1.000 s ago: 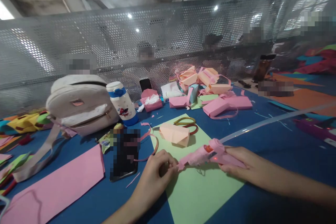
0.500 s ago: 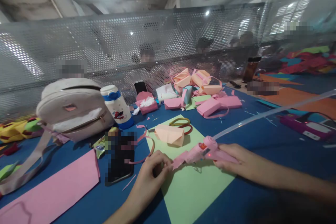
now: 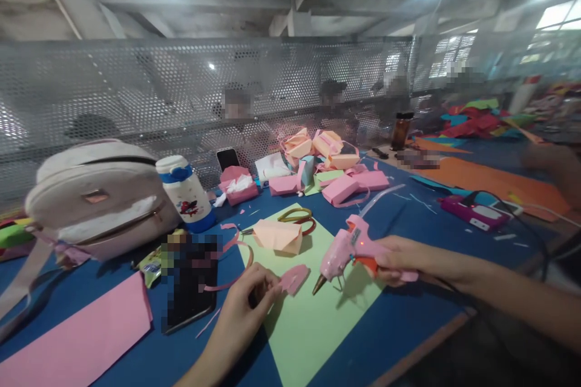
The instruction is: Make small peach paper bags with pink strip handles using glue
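Note:
Between the thumb and fingers of my left hand [image 3: 254, 293] is a small pink paper piece [image 3: 295, 279] with a rounded end. My right hand [image 3: 402, 260] grips a pink hot glue gun [image 3: 347, 248] by its handle, nozzle angled down and left, apart from the paper piece. A clear glue stick [image 3: 381, 196] sticks out of its back. Beneath both hands lies a light green paper sheet [image 3: 318, 332]. On the sheet's far part rest a folded peach paper shape [image 3: 278, 237] and scissors [image 3: 308, 225] partly behind it. A pink paper strip [image 3: 231, 281] curls beside my left hand.
Left stand a pale backpack [image 3: 97, 199] and a white-blue bottle [image 3: 186, 193]. A dark phone [image 3: 190, 290] and a pink sheet [image 3: 86, 332] lie nearer. Folded paper pieces [image 3: 345, 184] pile up behind. A purple device [image 3: 476, 211] sits right; a cable runs near my right forearm.
The glue gun has moved away from the pink paper piece and turned nozzle-down. The paper piece now shows its rounded face. The view has shifted to the right.

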The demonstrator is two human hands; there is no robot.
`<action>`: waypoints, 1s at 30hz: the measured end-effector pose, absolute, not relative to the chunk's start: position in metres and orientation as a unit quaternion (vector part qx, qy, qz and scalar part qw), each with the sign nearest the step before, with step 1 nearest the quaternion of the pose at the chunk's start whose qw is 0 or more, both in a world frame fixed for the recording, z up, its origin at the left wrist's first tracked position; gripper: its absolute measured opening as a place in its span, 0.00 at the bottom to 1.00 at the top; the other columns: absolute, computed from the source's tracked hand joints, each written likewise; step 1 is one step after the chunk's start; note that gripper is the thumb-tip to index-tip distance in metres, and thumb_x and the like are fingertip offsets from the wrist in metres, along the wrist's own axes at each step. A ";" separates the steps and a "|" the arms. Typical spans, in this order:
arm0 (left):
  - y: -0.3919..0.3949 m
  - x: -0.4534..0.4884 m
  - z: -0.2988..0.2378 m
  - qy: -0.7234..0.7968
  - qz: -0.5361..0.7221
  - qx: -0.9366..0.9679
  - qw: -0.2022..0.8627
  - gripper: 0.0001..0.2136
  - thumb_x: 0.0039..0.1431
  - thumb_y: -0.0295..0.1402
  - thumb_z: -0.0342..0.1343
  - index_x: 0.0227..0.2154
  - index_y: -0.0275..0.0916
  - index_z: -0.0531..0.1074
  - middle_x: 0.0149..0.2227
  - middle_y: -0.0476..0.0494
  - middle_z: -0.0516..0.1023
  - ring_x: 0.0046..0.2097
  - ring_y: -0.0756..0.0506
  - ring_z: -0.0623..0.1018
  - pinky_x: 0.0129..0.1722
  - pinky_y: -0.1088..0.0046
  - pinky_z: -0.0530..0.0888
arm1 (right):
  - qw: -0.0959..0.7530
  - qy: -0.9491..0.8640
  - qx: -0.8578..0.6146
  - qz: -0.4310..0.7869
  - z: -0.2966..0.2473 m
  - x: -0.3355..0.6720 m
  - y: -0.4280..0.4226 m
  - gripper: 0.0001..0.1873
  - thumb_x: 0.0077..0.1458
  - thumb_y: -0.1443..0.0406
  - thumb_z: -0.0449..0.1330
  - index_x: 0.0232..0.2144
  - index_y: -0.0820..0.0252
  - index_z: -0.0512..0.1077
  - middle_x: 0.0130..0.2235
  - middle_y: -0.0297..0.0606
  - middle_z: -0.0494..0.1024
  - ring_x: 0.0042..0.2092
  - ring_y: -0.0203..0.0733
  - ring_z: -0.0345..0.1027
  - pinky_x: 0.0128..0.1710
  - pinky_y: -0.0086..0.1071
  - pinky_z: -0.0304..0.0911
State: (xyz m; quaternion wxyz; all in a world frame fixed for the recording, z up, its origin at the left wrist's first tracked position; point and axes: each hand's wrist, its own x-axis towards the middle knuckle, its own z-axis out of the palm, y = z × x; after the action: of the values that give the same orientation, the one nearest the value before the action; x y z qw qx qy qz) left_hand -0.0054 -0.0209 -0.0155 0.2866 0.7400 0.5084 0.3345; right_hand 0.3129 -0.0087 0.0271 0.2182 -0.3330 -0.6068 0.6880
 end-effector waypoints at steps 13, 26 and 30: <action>-0.018 -0.007 -0.021 0.500 0.347 0.744 0.276 0.15 0.60 0.44 0.53 0.25 0.39 0.74 0.27 0.46 0.72 0.30 0.45 0.70 0.30 0.73 0.65 | 0.318 -0.683 -0.558 0.347 0.035 0.390 0.023 0.27 0.53 0.46 0.61 0.39 0.66 0.73 0.25 0.28 0.60 0.26 0.32 0.53 0.25 0.28 0.51; -0.018 -0.006 -0.020 0.503 0.338 0.741 0.289 0.15 0.60 0.44 0.53 0.26 0.39 0.74 0.26 0.47 0.70 0.29 0.46 0.69 0.29 0.74 0.64 | 0.267 -0.687 -0.603 0.306 -0.015 0.410 0.051 0.30 0.47 0.44 0.61 0.38 0.67 0.74 0.26 0.35 0.71 0.27 0.40 0.64 0.26 0.31 0.58; -0.019 -0.007 -0.020 0.505 0.326 0.743 0.294 0.15 0.61 0.44 0.51 0.27 0.39 0.73 0.27 0.47 0.70 0.30 0.46 0.68 0.30 0.73 0.63 | 0.232 -0.725 -0.623 0.180 -0.020 0.415 0.049 0.29 0.52 0.43 0.55 0.37 0.63 0.75 0.34 0.44 0.79 0.34 0.51 0.71 0.33 0.37 0.65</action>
State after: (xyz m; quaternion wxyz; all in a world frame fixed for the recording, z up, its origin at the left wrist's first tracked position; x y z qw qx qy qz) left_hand -0.0066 -0.0186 -0.0197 0.2938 0.7429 0.5052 0.3264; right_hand 0.4153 0.0491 -0.0202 0.2322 -0.6230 -0.7250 0.1800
